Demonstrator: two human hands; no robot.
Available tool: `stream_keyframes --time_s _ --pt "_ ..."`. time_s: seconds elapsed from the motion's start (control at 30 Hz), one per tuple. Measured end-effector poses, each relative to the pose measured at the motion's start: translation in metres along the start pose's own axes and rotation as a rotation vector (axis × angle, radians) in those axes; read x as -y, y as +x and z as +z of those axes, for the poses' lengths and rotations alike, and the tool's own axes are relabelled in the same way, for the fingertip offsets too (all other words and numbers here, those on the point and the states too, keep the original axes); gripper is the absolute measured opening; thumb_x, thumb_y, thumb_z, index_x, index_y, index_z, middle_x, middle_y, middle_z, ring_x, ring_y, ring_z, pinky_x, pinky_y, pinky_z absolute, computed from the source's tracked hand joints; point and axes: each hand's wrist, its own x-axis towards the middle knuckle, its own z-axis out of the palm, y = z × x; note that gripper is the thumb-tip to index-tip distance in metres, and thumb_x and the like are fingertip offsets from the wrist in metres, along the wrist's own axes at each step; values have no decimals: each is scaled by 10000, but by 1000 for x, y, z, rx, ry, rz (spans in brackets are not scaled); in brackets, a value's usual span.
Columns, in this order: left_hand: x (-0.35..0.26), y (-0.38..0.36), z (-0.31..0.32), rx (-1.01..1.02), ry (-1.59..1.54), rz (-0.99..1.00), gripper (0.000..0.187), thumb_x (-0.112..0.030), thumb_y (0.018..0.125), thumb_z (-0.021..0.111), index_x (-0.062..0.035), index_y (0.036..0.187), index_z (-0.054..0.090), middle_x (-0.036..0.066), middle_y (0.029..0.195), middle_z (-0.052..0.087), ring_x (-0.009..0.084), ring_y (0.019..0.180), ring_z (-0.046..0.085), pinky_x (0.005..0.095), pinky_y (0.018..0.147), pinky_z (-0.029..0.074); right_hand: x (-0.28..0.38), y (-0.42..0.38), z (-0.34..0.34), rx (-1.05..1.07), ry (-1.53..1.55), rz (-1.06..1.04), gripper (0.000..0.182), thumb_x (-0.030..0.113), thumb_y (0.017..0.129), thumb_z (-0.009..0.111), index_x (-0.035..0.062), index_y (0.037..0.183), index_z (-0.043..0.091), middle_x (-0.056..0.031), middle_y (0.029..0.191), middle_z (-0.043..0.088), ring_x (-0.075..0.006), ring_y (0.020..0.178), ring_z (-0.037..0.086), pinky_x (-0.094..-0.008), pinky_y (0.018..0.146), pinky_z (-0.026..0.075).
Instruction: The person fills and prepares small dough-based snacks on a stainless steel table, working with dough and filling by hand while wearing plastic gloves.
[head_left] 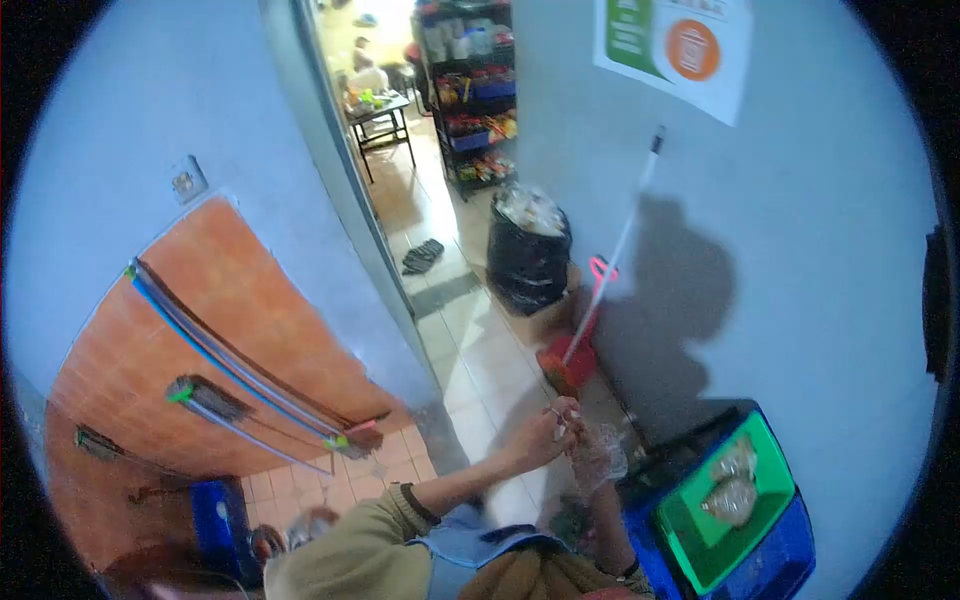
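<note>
Both of my hands meet in front of my body, low in the middle of the head view. My left hand (538, 442) is closed, its fingertips pinched together against the fingers of the other hand. My right hand (588, 462) is closed as well, with a crumpled clear plastic bag (612, 455) bunched about it. The bag's contents, if any, cannot be made out. To the right of my hands, a green crate (690, 570) rests on a blue bin (790, 555). Filled clear plastic bags (732, 500) lie inside the crate.
A black garbage bag (525, 265) full of clear plastic stands by the doorway. Near it are a red dustpan (580, 365) and a white-handled broom (625, 240). Long-handled cleaning tools (215, 350) lean along the orange tiles. Beyond the door are a shelf (465, 105) and a table (385, 112).
</note>
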Motion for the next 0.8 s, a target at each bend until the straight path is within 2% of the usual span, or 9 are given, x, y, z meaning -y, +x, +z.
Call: stream_keyframes --time_s 0.2,0.3,0.43,0.53,0.63,0.67,0.7,0.77,0.8 --pt "72 95 -110 0 34 -17 284 -135 772 569 -87 1035 471 128 834 577 293 817 595 376 701 471 43 146 57 -10 16 -91 255 190 818 630 41 1025 626 -126 938 640 -248 829 624 -338 717 490" --pt "100 140 -142 -62 -35 -208 303 -175 778 586 -50 1037 493 128 723 579 256 689 607 360 657 475 53 209 82 32 126 -99 275 182 814 619 47 1054 615 -136 942 638 -253 845 619 -336 732 485" --pt "140 200 -185 -32 77 -300 288 -222 773 586 -47 989 508 122 749 605 219 694 607 332 630 472 26 291 120 134 -244 -439 352 130 759 621 97 1105 568 -95 817 600 -275 747 583 -364 696 476" --pt "165 248 -221 10 -69 -469 333 -277 754 625 -56 976 510 158 846 618 268 804 619 354 709 482 4 357 151 141 -311 -618 282 100 720 613 108 1000 584 -93 845 606 -299 828 568 -404 694 472" --pt "200 297 -250 -40 -94 -478 370 -314 748 652 -32 950 523 143 851 623 250 826 617 345 725 481 13 436 155 318 -209 -690 224 107 722 597 89 940 547 -104 823 596 -303 814 567 -403 689 474" --pt "232 314 -249 -98 -157 -465 290 -260 791 627 -30 934 522 89 783 608 144 720 583 292 622 473 -15 463 180 348 -247 -753 231 106 717 593 83 940 537 -104 798 585 -300 783 569 -403 664 473" --pt "241 332 -260 -113 -206 -477 286 -250 795 625 -23 934 519 85 786 602 139 723 577 286 623 470 7 490 176 322 -280 -800 220 106 723 588 76 932 526 -97 778 576 -297 765 572 -405 658 469" --pt "262 367 -288 -145 -298 -504 279 -231 802 620 -9 933 513 77 794 592 128 729 565 273 624 465 26 553 181 605 -213 -760 197 104 730 581 72 914 518 -92 755 560 -296 741 569 -397 641 463" --pt "273 386 -303 -157 -350 -556 276 -225 808 614 -6 941 510 76 791 584 128 726 560 267 631 461 21 580 200 524 -170 -862 220 93 729 585 72 937 518 -94 739 552 -299 738 564 -400 633 456"
